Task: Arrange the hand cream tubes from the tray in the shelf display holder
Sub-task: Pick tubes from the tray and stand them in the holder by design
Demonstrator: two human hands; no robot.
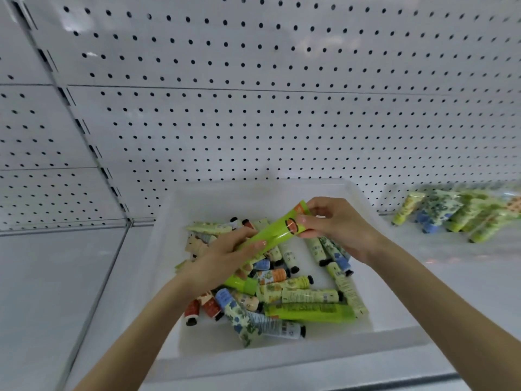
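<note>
Head view: the left hand (225, 256) and the right hand (337, 225) both grasp one bright green tube (272, 234). The left curls round its lower part and the right pinches its upper end. Beneath both hands the white tray (282, 359) holds a heap of tubes (304, 297). Right of the right hand, leaning tubes (439, 211) sit in a clear holder (394, 198) on the shelf (465, 277).

Left hand (222, 258) and right hand (335, 224) both bare. Left forearm (146, 320) at 7 o'clock and right forearm (439, 286) at 5 o'clock, slim, bare to frame edge. Fingernails (301, 220) short, rounded, glossy.
</note>
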